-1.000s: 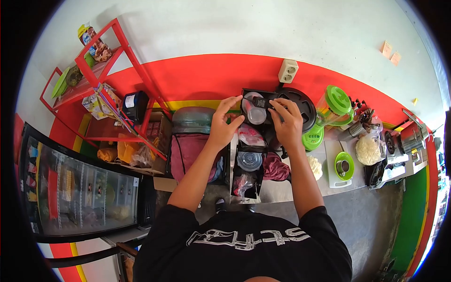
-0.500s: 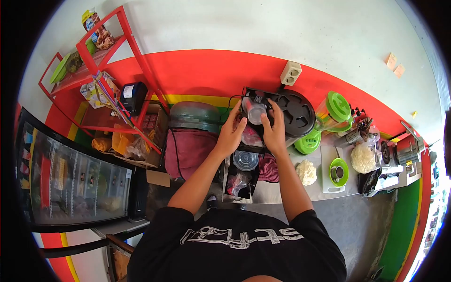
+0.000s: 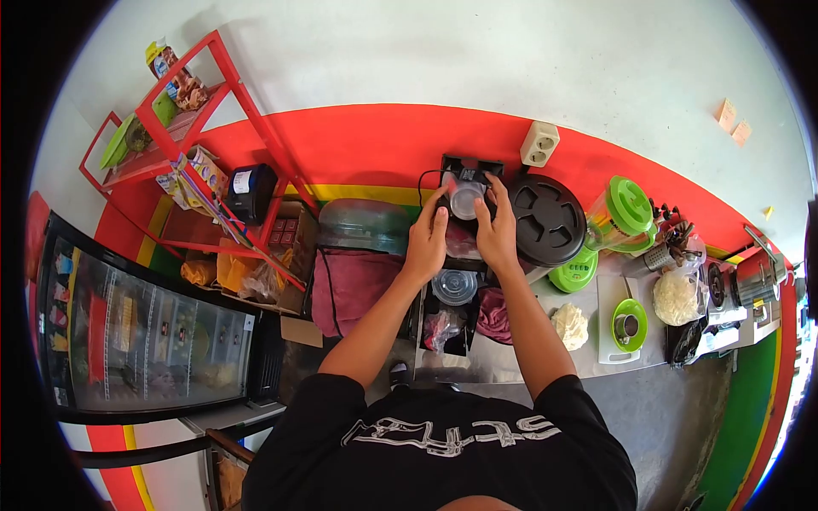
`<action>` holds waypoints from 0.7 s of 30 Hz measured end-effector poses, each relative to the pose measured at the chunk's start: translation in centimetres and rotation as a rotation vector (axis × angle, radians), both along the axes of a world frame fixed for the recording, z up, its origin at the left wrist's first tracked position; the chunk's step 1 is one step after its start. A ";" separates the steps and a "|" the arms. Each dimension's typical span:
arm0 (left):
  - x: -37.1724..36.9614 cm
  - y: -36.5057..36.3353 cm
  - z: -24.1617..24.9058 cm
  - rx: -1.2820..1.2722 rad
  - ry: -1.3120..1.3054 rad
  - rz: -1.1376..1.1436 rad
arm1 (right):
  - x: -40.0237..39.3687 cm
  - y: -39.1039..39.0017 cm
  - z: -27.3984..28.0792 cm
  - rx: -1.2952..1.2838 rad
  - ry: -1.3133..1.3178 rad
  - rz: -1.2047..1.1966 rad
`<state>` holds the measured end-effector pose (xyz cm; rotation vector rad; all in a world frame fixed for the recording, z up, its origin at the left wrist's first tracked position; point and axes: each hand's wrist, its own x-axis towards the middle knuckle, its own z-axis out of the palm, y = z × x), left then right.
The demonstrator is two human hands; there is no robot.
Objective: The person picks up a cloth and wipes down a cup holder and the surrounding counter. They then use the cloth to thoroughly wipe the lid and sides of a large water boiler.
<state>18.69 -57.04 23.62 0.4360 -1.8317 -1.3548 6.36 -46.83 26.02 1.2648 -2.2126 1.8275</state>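
Note:
A clear plastic cup (image 3: pixel 466 203) is between my two hands, its round end facing me, at the back of a black compartmented organizer (image 3: pixel 458 342). My left hand (image 3: pixel 426 245) curls round the cup's left side, fingers stretched forward and thumb toward me. From the right, my right hand (image 3: pixel 498 232) closes on it, thumb on the near side. The fingertips of both hands are partly hidden. Just nearer to me in the organizer lie round clear lids (image 3: pixel 454 288) and a crumpled plastic bag (image 3: pixel 442 329).
Right of my hands stand a large black-lidded container (image 3: pixel 550 220) and a green blender (image 3: pixel 629 207). A white board (image 3: pixel 610 347) carries a green bowl (image 3: pixel 636 339). Maroon cloth (image 3: pixel 354 291) lies left, near a red shelf (image 3: pixel 266 175) and a glass-door fridge (image 3: pixel 162 332).
The view has shifted, so the scene sits slightly lower and farther right. Both hands stay round the clear cup, with little change in their grip.

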 end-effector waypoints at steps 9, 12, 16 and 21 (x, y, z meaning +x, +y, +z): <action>-0.4 -0.8 0.2 0.071 -0.055 -0.013 | -0.2 -0.7 0.8 -0.025 -0.071 0.027; -0.2 -0.8 0.2 0.083 -0.074 -0.017 | -0.1 -0.7 0.5 -0.023 -0.077 0.026; 0.1 -1.1 0.6 0.050 -0.080 -0.051 | -0.4 -0.9 0.3 -0.039 -0.052 0.027; 0.5 -1.5 1.2 -0.018 -0.144 -0.010 | -0.1 0.0 1.4 0.047 -0.048 0.051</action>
